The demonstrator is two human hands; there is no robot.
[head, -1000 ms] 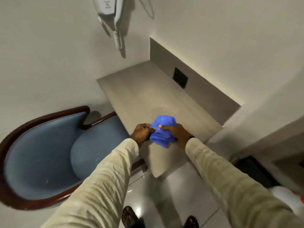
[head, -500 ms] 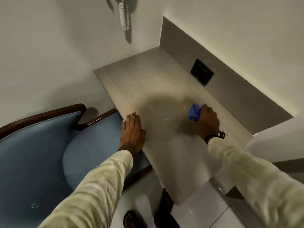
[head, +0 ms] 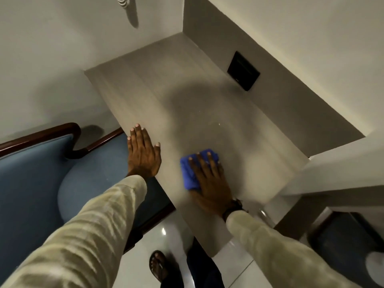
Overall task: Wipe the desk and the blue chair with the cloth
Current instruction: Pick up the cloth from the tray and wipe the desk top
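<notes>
- The pale grey wood-grain tabletop (head: 166, 96) runs from the near edge into a far corner between plain light walls.
- The right hand (head: 209, 181) lies flat on a bunched bright blue cloth (head: 190, 173), its fingers (head: 200, 163) spread and pressing the cloth down rather than clenched round it.
- The blue cloth sits on the near middle of the tabletop; its left and far edges show past the hand.
- The left hand (head: 143, 152) rests palm down on the left edge of the tabletop, its fingers (head: 137, 136) straight and together, released and holding nothing.
- The two hands are near each other but apart, with bare tabletop between them.
- A blue upholstered chair with a dark polished wooden frame (head: 37, 183) stands to the left, its seat tucked just beside and partly under the tabletop edge.
- A black square wall plate (head: 243, 70) is set in the grey back panel at the far right.
- A foot in a dark sandal (head: 159, 265) stands on the glossy white tiled floor (head: 234, 265) at the near edge.
</notes>
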